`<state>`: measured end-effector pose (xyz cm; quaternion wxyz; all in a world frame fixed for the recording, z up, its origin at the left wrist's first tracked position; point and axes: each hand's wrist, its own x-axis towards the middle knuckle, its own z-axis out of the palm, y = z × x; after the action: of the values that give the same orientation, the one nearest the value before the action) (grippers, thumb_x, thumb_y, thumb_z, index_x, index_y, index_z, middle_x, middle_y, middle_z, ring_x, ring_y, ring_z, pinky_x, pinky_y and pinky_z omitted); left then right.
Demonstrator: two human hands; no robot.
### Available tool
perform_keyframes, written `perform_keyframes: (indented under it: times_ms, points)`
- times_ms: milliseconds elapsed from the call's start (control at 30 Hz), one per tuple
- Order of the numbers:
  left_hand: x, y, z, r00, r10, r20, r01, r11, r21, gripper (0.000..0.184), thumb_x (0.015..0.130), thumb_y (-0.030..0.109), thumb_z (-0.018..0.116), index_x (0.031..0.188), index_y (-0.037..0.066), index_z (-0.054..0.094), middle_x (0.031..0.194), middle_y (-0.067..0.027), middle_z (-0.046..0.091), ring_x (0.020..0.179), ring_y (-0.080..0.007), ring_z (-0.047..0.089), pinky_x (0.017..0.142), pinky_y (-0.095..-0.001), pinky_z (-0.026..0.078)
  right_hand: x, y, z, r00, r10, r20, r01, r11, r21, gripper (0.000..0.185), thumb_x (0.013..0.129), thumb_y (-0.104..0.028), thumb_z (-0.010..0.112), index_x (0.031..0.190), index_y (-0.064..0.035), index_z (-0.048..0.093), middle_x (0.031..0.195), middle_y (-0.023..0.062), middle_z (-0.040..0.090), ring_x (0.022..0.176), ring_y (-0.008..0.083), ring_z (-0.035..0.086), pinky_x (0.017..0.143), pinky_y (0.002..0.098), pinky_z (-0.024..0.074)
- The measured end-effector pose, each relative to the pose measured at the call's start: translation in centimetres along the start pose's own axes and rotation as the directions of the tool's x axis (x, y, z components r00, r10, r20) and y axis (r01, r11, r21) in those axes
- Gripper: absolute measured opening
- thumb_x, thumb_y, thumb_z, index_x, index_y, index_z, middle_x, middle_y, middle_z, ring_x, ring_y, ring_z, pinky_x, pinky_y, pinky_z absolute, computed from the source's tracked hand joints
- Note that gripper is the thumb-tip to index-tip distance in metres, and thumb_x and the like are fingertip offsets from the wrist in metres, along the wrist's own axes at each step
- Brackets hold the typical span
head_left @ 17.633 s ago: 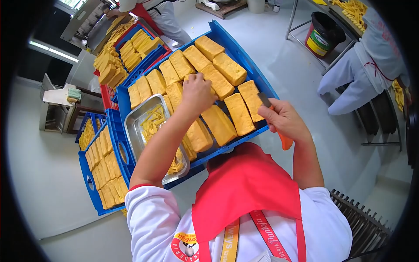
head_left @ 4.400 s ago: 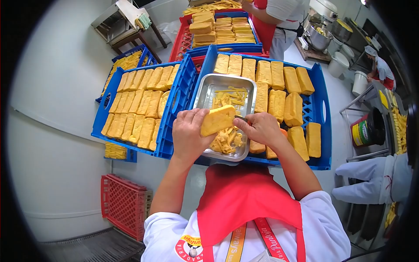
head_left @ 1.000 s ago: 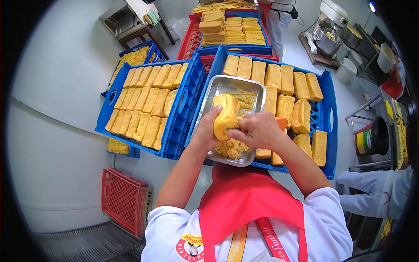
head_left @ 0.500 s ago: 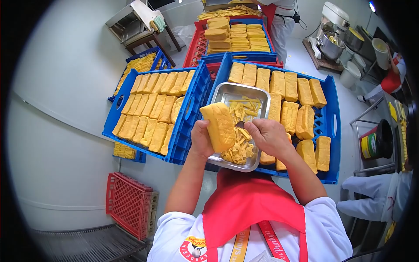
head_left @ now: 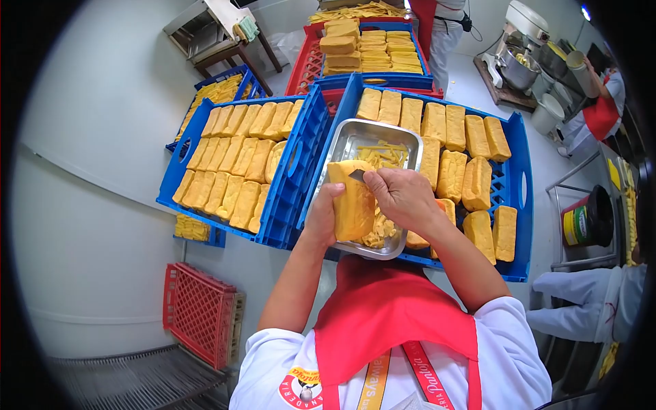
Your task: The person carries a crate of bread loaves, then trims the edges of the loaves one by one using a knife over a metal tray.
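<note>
My left hand (head_left: pixel 321 215) is wrapped around the side of a yellow loaf of bread (head_left: pixel 352 205), holding it tilted over a metal tray (head_left: pixel 350 142). A knife (head_left: pixel 357 175) is gripped in my right hand (head_left: pixel 402 197). Its short dark blade lies against the upper part of the loaf; most of the handle is hidden in my fingers. Thin yellow strips of crust (head_left: pixel 386 152) lie in the tray, with more trimmings (head_left: pixel 384 231) below the loaf. The tray rests in a blue crate (head_left: pixel 525 195) among several golden loaves (head_left: pixel 452 179).
To the left, another blue crate (head_left: pixel 290 195) holds rows of loaves. Ahead stand crates of stacked bread slabs (head_left: pixel 338 46). Red crates (head_left: pixel 198 311) stand on the floor at lower left. A mixer (head_left: pixel 525 31) and co-workers in red aprons (head_left: pixel 601 116) are farther off.
The knife has moved up and left from the tray onto the loaf's upper part. My left hand has shifted slightly right with the loaf, now more upright.
</note>
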<state>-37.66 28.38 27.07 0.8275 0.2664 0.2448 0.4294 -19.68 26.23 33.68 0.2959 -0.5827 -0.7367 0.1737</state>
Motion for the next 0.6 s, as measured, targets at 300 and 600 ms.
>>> perform_keyframes:
  times_ms: [300, 600]
  points:
    - [0.2, 0.4, 0.7, 0.999, 0.002, -0.037, -0.002, 1.0, -0.018, 0.051, 0.089, 0.035, 0.052, 0.128, 0.002, 0.055, 0.109, -0.0142, 0.068, 0.095, -0.0263, 0.07, 0.082, -0.0404, 0.059, -0.8, 0.1, 0.2, 0.995, 0.015, 0.097, -0.022, 0.998, 0.066, 0.049, 0.102, -0.044, 0.046, 0.084, -0.0052, 0.072, 0.075, 0.021, 0.068, 0.077, 0.0413, 0.067, 0.068, 0.0515, 0.0518]
    - [0.6, 0.5, 0.2, 0.999, -0.046, -0.013, 0.047, 0.998, 0.038, 0.052, 0.091, 0.039, 0.053, 0.128, 0.002, 0.056, 0.11, -0.0135, 0.068, 0.094, -0.0253, 0.07, 0.082, -0.0398, 0.059, -0.1, 1.1, 0.1, 0.997, -0.045, -0.059, 0.041, 0.998, -0.056, 0.048, 0.103, -0.042, 0.049, 0.078, -0.0041, 0.066, 0.069, 0.0197, 0.064, 0.069, 0.0407, 0.065, 0.062, 0.0488, 0.0487]
